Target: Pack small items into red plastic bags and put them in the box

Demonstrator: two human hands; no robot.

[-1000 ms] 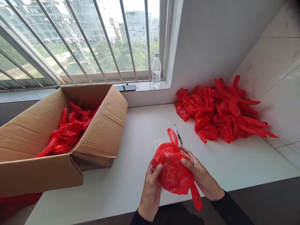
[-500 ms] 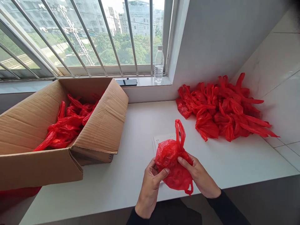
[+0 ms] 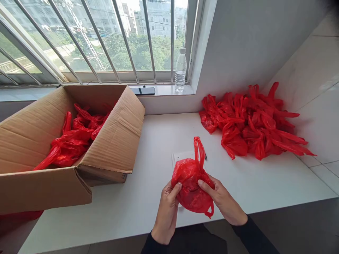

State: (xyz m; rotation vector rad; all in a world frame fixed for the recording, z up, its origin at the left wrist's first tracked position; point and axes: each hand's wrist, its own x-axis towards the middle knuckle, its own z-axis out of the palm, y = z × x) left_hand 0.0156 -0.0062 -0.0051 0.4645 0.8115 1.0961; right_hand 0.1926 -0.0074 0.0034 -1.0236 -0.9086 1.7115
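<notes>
A red plastic bag is held up above the front of the white table, one handle loop standing upright and a smaller loop hanging at its lower right. My left hand grips its left side, thumb on the near face. On the right side my right hand is closed on it in the same way, thumb across the front. Fingers behind the bag are hidden. Whatever the bag contains cannot be made out. Behind it, a white paper lies partly covered, with a dark pen near it.
At the left stands an open cardboard box with red bags inside. Several red bags are heaped at the back right against the wall. On the windowsill are a phone and a water bottle.
Both hands and the bag have shifted slightly left. My left thumb has moved up and left on the bag. More of the pen shows behind it.
</notes>
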